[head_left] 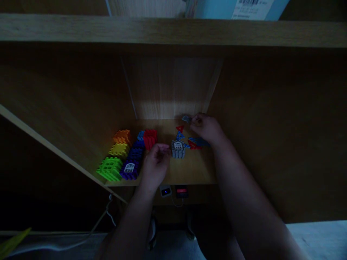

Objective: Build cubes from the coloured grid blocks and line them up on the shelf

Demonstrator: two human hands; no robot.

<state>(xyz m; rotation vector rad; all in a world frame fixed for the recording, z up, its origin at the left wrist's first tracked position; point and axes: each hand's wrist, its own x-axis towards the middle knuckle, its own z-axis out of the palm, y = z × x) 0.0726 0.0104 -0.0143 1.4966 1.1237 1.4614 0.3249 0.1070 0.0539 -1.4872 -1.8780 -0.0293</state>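
Note:
My left hand (155,162) is curled, its fingertips touching a stack of grey waffle-block tiles (178,149) with a white window piece on top. My right hand (206,127) is farther back, fingers pinched on a small grey piece (186,118). Small red (180,128) and blue triangular pieces (199,142) lie between and under my hands. To the left stand sorted stacks: green (110,168), yellow (119,149), orange (122,136), purple (130,168), dark blue (136,151) and red (150,138).
Everything sits on a small wooden shelf (189,171) inside a dim wooden recess with side walls and a back panel (170,86). An upper shelf edge (173,30) runs overhead. Two small devices with lit indicators (173,191) and cables sit below the front edge.

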